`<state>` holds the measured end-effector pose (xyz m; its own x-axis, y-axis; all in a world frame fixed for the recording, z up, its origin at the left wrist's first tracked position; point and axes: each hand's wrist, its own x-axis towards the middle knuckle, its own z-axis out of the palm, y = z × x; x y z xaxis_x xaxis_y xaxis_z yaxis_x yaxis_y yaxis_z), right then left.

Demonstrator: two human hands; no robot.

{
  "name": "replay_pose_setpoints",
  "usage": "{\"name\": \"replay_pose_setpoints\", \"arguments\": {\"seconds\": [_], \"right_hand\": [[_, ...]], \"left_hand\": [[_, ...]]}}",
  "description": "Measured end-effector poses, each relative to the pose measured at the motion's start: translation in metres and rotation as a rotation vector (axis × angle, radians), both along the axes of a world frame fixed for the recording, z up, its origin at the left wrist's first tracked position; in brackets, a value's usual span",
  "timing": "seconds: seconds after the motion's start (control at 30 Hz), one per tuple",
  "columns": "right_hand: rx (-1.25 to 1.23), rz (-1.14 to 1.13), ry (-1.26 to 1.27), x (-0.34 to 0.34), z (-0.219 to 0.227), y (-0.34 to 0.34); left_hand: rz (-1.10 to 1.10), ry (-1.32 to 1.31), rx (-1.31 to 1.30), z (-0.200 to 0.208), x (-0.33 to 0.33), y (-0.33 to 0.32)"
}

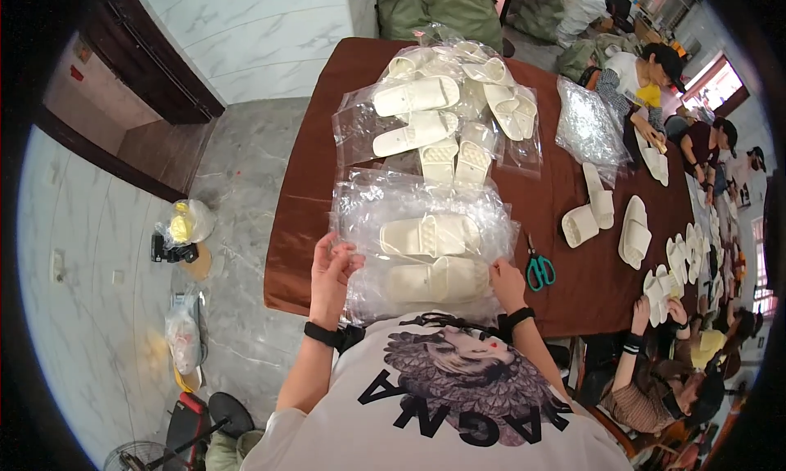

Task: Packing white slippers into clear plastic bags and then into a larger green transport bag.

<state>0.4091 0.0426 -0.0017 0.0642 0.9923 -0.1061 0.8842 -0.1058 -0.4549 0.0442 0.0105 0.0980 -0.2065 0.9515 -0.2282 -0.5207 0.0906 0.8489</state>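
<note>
In front of me on the table lies a pair of cream slide slippers, an upper slipper (409, 236) and a lower slipper (409, 283). The lower one shows through a clear plastic bag (367, 295). My left hand (330, 276) is at the bag's left edge, its fingers curled on the film. On the opposite side, by the lower slipper's right end, my right hand (508, 285) pinches the bag's edge. More clear bags (368, 194) lie flat just beyond and under the upper slipper. Teal-handled scissors (539, 270) rest to the right of my right hand.
Bagged slippers (416, 96) are heaped at the far side of the brown-covered table (307, 225). A stack of clear bags (591, 127) and loose slippers (634, 232) lie to the right. Several co-workers, including one in a striped top (643, 401), handle slippers along the right side.
</note>
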Motion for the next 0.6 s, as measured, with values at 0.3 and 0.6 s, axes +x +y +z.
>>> {"name": "replay_pose_setpoints", "arguments": {"seconds": [0.3, 0.6], "right_hand": [[-0.007, 0.004, -0.018, -0.001, 0.002, 0.001], [-0.1, -0.019, 0.046, 0.0, 0.01, 0.003]], "left_hand": [[-0.608, 0.522, -0.291, -0.096, -0.01, 0.01], [-0.924, 0.786, -0.362, -0.097, 0.013, 0.036]]}}
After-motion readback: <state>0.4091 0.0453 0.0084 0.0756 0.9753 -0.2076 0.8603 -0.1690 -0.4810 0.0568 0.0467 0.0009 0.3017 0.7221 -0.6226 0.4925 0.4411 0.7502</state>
